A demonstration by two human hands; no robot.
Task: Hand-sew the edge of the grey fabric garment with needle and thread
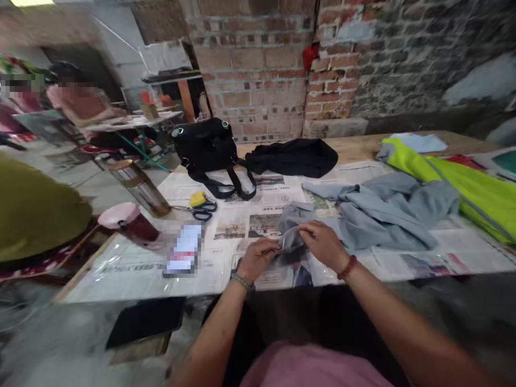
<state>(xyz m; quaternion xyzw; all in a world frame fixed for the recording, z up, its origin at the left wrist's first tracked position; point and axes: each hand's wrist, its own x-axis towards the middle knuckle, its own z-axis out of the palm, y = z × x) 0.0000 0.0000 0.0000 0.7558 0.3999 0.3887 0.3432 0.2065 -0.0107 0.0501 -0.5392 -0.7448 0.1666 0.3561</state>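
Note:
Just beyond the table's front edge, both hands are closed on a piece of thin grey cloth [293, 236]. My left hand [258, 259] pinches its left side near the newspaper. At the upper right side of the cloth, my right hand [325, 244] grips it with bent fingers. A larger crumpled grey garment [391, 212] lies to the right, close behind my right hand. Whether the held piece is joined to that garment, I cannot tell. Blue-handled scissors [203, 213] and a yellow object [198, 199] lie to the left, apart from both hands.
Newspaper [226, 269] covers the table. On the left are a phone [184, 250], a lidded dark-red cup [139, 228] and a metal flask [145, 188]. Behind lie a black bag [207, 145] and black cloth [294, 157]; a neon-yellow garment [463, 185] is right. People sit left.

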